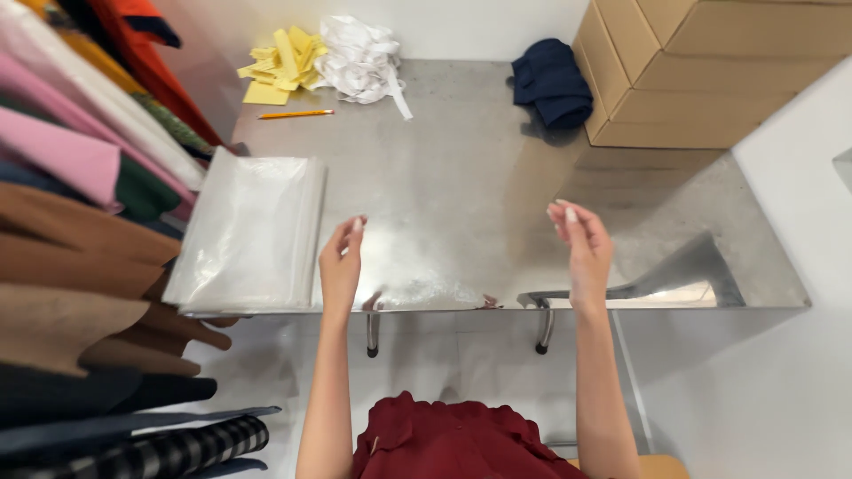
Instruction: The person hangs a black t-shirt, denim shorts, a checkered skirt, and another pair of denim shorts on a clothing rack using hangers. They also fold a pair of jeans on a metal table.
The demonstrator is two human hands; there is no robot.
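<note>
My left hand (342, 262) and my right hand (581, 244) are raised over the near edge of a steel table (461, 160), about a shoulder's width apart. Each hand pinches an upper corner of a clear plastic bag (453, 257), which stretches between them. The bag is almost see-through; it shows as a sheen, with crinkles near its lower edge. A stack of flat clear plastic bags (248, 231) lies on the table just left of my left hand.
At the table's far side lie yellow paper strips (280, 62), white strips (359, 58), a pencil (295, 113) and a folded navy cloth (550, 84). Cardboard boxes (710, 71) stand at the back right. Hanging garments (80, 222) crowd the left. Red fabric (444, 439) is below.
</note>
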